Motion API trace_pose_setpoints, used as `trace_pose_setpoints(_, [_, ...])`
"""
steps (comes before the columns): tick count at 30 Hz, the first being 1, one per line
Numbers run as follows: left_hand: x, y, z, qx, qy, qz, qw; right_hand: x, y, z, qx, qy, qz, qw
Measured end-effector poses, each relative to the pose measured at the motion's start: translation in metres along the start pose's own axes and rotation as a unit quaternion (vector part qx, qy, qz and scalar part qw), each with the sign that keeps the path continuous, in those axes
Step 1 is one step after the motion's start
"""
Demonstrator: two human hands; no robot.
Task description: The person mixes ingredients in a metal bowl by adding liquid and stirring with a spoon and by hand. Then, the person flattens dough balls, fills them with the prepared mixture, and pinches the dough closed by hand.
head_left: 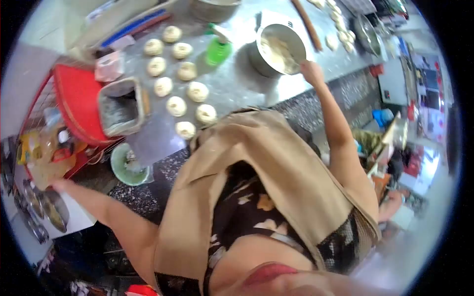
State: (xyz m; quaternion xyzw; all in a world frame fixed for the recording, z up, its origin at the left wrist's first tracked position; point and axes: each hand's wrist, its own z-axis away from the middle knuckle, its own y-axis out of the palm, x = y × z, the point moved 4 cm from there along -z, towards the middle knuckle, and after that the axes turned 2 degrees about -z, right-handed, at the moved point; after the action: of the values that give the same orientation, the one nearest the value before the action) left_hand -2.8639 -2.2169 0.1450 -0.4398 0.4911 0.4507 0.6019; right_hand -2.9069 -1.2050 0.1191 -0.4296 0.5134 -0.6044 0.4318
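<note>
My right hand (312,73) is closed on the rim of a deep metal pot (256,58) at the worktable's near side. Pale, doughy-looking stuff (279,52) lies inside the pot. My left hand (59,185) is stretched far out to the left, at a flat tan thing (49,170) whose kind I cannot make out. Its fingers are too small and blurred to read. Several round white buns (197,92) with pleated tops stand in rows on the metal table (237,91), left of the pot. Between the buns and the pot is a green spray bottle (218,51).
Behind the pot shows a white scale (276,18). Right of it lies a wooden rolling pin (307,24), with more dough pieces (340,22) beyond. A square grey bin (121,107), a red panel (76,101) and a green basin (118,165) stand left. Another person's arm (391,206) appears at right.
</note>
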Motion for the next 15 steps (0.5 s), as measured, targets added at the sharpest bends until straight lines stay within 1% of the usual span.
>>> trace_pose_setpoints(1, [-0.007, -0.015, 0.024, -0.048, 0.017, -0.014, 0.999, -0.001, 0.009, -0.008, 0.040, 0.041, 0.036, 0.998])
trace_pose_setpoints(2, [-0.016, -0.032, 0.057, -0.103, 0.070, -0.023, 0.992, 0.011, 0.003, -0.007, 0.057, 0.034, 0.054, 0.996])
trace_pose_setpoints(3, [-0.024, -0.034, 0.113, -0.167, 0.176, -0.037, 0.969, 0.022, -0.004, -0.010, 0.073, 0.024, 0.069, 0.995])
trace_pose_setpoints(4, [-0.032, -0.036, 0.171, -0.234, 0.276, -0.064, 0.930, 0.022, 0.000, -0.020, 0.071, -0.014, 0.095, 0.993])
trace_pose_setpoints(5, [-0.032, -0.032, 0.223, -0.215, 0.338, -0.066, 0.914, 0.024, 0.005, -0.033, 0.068, -0.054, 0.120, 0.989])
trace_pose_setpoints(6, [-0.023, -0.031, 0.269, -0.199, 0.399, -0.068, 0.892, 0.040, -0.010, -0.034, -0.006, -0.126, 0.121, 0.985])
trace_pose_setpoints(7, [-0.001, -0.028, 0.303, -0.190, 0.454, -0.146, 0.858, 0.056, -0.029, -0.035, -0.078, -0.199, 0.120, 0.969])
trace_pose_setpoints(8, [0.016, -0.008, 0.360, -0.099, 0.432, -0.113, 0.889, 0.064, -0.031, -0.044, -0.108, -0.292, 0.124, 0.942])
trace_pose_setpoints(9, [0.033, 0.016, 0.423, -0.019, 0.434, -0.117, 0.893, 0.072, -0.029, -0.053, -0.137, -0.384, 0.124, 0.905])
trace_pose_setpoints(10, [0.075, 0.036, 0.456, 0.096, 0.418, -0.173, 0.887, 0.083, -0.027, -0.061, -0.159, -0.455, 0.136, 0.866])
trace_pose_setpoints(11, [0.083, 0.075, 0.519, 0.270, 0.386, -0.150, 0.869, 0.094, -0.025, -0.068, -0.181, -0.524, 0.147, 0.819])
trace_pose_setpoints(12, [0.093, 0.112, 0.584, 0.429, 0.319, -0.133, 0.834, 0.100, -0.016, -0.079, -0.148, -0.561, 0.203, 0.789])
trace_pose_setpoints(13, [0.102, 0.144, 0.628, 0.586, 0.169, -0.185, 0.771, 0.100, -0.007, -0.089, -0.115, -0.594, 0.258, 0.753])
trace_pose_setpoints(14, [0.119, 0.174, 0.663, 0.615, 0.268, -0.161, 0.724, 0.094, 0.000, -0.100, -0.087, -0.595, 0.295, 0.742])
trace_pose_setpoints(15, [0.108, 0.200, 0.698, 0.618, 0.291, -0.166, 0.711, 0.082, 0.003, -0.109, -0.097, -0.597, 0.297, 0.739])
